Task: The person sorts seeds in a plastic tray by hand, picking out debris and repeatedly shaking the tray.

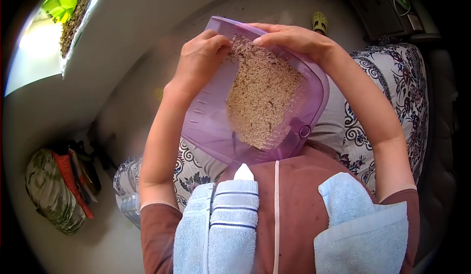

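Observation:
A purple plastic winnowing tray (208,131) lies tilted across my lap. Pale tan seeds (265,87) mixed with dark bits are heaped in it. Darker debris gathers at the heap's far end. My right hand (294,41) grips the tray's far right rim, thumb inside over the seeds and fingers along the outside. At the far left, my left hand (202,58) is closed, its fingertips pinched together beside the dark debris. Whatever those fingertips hold is too small and hidden to make out.
A patterned seat cover (397,87) spreads around my legs. To the left, a camouflage bundle (54,190) and a red item (71,181) rest by the wall. A yellow-green clog (320,23) is on the floor ahead. Upper left, a bright green container (61,1) stands on a ledge.

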`<state>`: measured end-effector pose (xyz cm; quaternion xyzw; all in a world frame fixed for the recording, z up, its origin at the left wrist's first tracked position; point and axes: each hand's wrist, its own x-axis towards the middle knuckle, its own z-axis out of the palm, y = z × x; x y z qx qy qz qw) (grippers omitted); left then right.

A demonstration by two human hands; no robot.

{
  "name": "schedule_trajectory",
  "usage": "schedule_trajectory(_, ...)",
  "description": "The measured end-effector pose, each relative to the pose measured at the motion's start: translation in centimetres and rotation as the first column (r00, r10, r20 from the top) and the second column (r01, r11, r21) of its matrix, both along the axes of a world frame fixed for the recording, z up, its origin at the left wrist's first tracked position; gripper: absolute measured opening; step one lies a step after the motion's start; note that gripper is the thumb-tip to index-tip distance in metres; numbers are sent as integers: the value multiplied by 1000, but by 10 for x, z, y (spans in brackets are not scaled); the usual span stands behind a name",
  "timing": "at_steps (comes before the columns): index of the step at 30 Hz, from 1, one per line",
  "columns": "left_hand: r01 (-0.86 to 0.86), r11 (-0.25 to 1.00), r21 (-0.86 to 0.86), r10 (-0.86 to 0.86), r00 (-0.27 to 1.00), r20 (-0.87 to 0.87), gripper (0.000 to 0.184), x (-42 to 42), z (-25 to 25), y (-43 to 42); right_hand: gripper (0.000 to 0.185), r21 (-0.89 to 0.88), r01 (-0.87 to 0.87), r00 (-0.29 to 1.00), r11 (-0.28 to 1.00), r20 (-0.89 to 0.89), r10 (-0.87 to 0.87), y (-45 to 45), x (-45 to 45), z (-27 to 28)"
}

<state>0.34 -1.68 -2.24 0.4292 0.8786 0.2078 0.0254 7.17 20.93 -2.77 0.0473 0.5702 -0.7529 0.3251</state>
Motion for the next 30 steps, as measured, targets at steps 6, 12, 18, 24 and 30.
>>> schedule_trajectory(6, -40, 995, 88, 32, 995, 98, 12, -7, 5, -18, 63, -16, -4, 1000, 1000, 9, 4, -3, -1, 1)
schedule_trajectory(12, -106, 988, 114, 86, 982, 166, 14, -8, 8, -20, 64, -37, 21, 1000, 999, 9, -21, -5, 1, 9)
schedule_trajectory(18, -78, 997, 26, 79, 995, -56, 15, 5, 6, -11, 63, -15, -2, 1000, 1000, 23, 2, -5, -2, 10)
schedule_trajectory(24, -84, 996, 9, 83, 995, 57, 13, -2, 5, -15, 63, 29, 4, 1000, 1000, -3, -3, -7, -4, 9)
schedule_trajectory(30, -154, 985, 78, 140, 978, 158, 15, -13, 9, -24, 62, -46, 3, 1000, 999, 21, -2, -7, -4, 1)
